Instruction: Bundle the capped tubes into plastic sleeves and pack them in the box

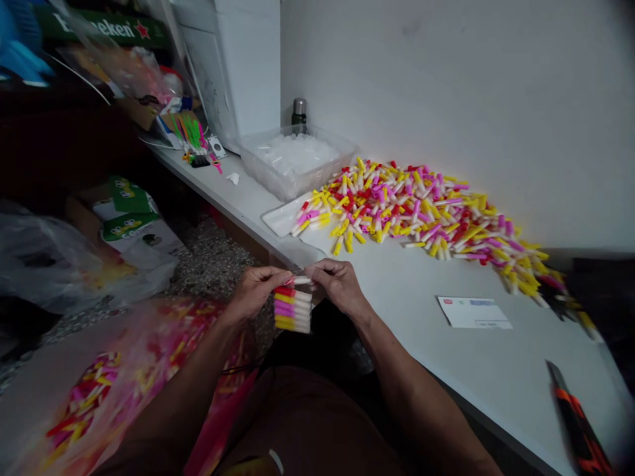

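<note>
In front of my body hangs a clear packet (pixel 293 314) holding a row of small tubes, white at one end and red, yellow or pink at the other. My left hand (pixel 255 291) pinches its upper left corner, fingers closed. At the upper right corner, my right hand (pixel 337 283) is closed in a pinch too. A mostly white tube (pixel 300 281) lies across the top between my fingertips; whether it is inside the packet I cannot tell. On the table beyond spreads a large pile of similar tubes (pixel 397 201).
A clear plastic bin (pixel 285 182) with white translucent pieces stands behind a white tray (pixel 280 219). A white card (pixel 473 313) and an orange-black utility knife (pixel 578 423) lie on the table (pixel 397 291). At lower left, a big clear bag (pixel 149 344) holds more coloured tubes.
</note>
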The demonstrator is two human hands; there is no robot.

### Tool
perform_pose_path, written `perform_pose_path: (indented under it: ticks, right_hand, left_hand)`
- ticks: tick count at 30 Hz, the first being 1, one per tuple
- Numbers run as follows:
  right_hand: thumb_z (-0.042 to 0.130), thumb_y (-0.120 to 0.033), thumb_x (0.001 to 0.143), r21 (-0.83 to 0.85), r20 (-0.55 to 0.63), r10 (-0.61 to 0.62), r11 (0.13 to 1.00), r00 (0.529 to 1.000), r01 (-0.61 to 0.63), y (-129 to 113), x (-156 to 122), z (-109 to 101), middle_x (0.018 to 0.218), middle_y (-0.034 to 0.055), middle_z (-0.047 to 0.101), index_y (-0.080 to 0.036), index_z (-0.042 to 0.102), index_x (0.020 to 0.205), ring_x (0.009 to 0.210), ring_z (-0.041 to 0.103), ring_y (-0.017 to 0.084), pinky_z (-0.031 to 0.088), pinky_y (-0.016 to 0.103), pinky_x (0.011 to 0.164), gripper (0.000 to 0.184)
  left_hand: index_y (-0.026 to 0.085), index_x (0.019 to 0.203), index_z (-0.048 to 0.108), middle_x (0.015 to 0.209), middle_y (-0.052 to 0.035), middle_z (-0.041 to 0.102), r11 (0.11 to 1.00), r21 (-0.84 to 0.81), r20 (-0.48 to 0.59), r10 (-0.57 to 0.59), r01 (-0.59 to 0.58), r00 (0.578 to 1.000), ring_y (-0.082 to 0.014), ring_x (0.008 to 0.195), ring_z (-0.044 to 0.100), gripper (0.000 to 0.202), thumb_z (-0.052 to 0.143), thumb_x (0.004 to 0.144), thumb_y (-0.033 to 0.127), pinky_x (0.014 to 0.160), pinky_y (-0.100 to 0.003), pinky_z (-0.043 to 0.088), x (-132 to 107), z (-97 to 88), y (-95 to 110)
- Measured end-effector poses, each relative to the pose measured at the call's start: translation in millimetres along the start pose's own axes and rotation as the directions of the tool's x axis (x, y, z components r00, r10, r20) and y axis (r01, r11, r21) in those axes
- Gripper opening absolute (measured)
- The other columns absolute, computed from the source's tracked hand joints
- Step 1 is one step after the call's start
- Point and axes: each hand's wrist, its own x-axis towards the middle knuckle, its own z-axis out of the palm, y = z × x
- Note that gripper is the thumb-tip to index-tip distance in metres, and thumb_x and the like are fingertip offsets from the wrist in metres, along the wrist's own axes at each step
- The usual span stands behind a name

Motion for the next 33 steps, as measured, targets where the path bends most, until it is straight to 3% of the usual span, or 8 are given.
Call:
perform_pose_path:
  ticks: [4, 10, 14, 19, 21, 27, 33]
  right_hand:
    - [0.083, -0.051, 0.079, -0.029, 0.080, 0.077, 0.997, 0.994, -0.075, 12.3, -0.8, -8.1, 0.073, 0.0018, 0.071, -0.017, 0.081, 0.086, 0.063, 0.062, 0.014, 0.051, 0.026, 0.063, 0.035]
    - [0.080, -0.049, 0.082, -0.080, 0.020, 0.014, 0.997, 1.000, -0.012, 11.7, -2.5, -11.1, 0.063, 0.0008, 0.066, -0.016, 0.079, 0.078, 0.056, 0.056, 0.012, 0.045, 0.025, 0.057, 0.033]
    - [0.078, -0.052, 0.084, -0.036, -0.023, 0.025, 0.999, 0.999, -0.026, 13.4, -4.0, -8.5, 0.062, -0.0003, 0.065, -0.017, 0.079, 0.078, 0.057, 0.055, 0.012, 0.047, 0.025, 0.059, 0.036]
    - [0.080, -0.053, 0.084, -0.037, 0.157, 0.119, 0.993, 0.980, -0.115, 23.3, -6.1, -12.6, 0.087, 0.0027, 0.076, -0.019, 0.083, 0.097, 0.074, 0.065, 0.015, 0.053, 0.027, 0.073, 0.037]
    - [0.081, -0.052, 0.082, -0.039, 0.136, 0.130, 0.991, 0.982, -0.126, 26.3, -6.3, -14.0, 0.083, 0.0032, 0.076, -0.018, 0.085, 0.094, 0.070, 0.064, 0.014, 0.053, 0.027, 0.070, 0.036]
    - [0.082, -0.051, 0.080, -0.005, -0.053, 0.104, 0.994, 0.993, -0.105, 27.3, -11.2, -12.1, 0.067, 0.0022, 0.071, -0.017, 0.084, 0.083, 0.060, 0.061, 0.014, 0.054, 0.027, 0.063, 0.034]
    - [0.081, -0.055, 0.083, 0.074, 0.044, 0.174, 0.981, 0.984, -0.177, 36.2, -21.3, -13.3, 0.084, 0.0043, 0.078, -0.018, 0.084, 0.090, 0.071, 0.067, 0.015, 0.057, 0.028, 0.072, 0.038]
  left_hand:
    - [0.017, 0.082, 0.084, 0.080, -0.0067, 0.080, 1.000, 0.011, -0.032, -0.010, 0.011, 0.999, -0.0180, 0.070, 0.069, 0.039, 0.089, 0.073, 0.054, 0.068, -0.027, 0.053, -0.1, 4.0, -7.8]
    - [0.019, 0.090, 0.084, 0.087, -0.0043, 0.081, 0.987, -0.114, 0.050, -0.107, 0.112, 0.993, -0.0166, 0.075, 0.070, 0.037, 0.091, 0.072, 0.051, 0.074, -0.026, 0.054, 0.6, 4.5, -15.7]
    - [0.018, 0.083, 0.084, 0.077, -0.0026, 0.078, 0.998, -0.010, 0.015, -0.054, 0.054, 0.998, -0.0150, 0.069, 0.066, 0.035, 0.087, 0.077, 0.053, 0.068, -0.025, 0.051, -0.1, 2.9, -19.8]
    - [0.017, 0.081, 0.084, 0.072, -0.0029, 0.076, 0.992, 0.126, -0.001, 0.024, -0.024, 1.000, -0.0145, 0.064, 0.062, 0.037, 0.084, 0.078, 0.054, 0.063, -0.025, 0.046, 1.2, 1.8, -18.4]
    - [0.018, 0.083, 0.085, 0.073, -0.0031, 0.077, 0.990, 0.141, 0.036, -0.002, -0.003, 0.999, -0.0145, 0.065, 0.063, 0.036, 0.084, 0.079, 0.053, 0.063, -0.024, 0.046, 1.1, 2.4, -18.6]
    - [0.019, 0.095, 0.084, 0.088, -0.0045, 0.080, 0.994, 0.036, 0.087, -0.108, 0.105, 0.990, -0.0174, 0.075, 0.068, 0.038, 0.082, 0.081, 0.055, 0.069, -0.026, 0.051, -3.8, 4.3, -24.8]
    - [0.019, 0.088, 0.084, 0.083, -0.0051, 0.079, 0.982, -0.085, 0.024, -0.167, 0.168, 0.986, -0.0171, 0.070, 0.068, 0.034, 0.090, 0.071, 0.049, 0.067, -0.026, 0.052, -4.2, 10.1, -33.0]
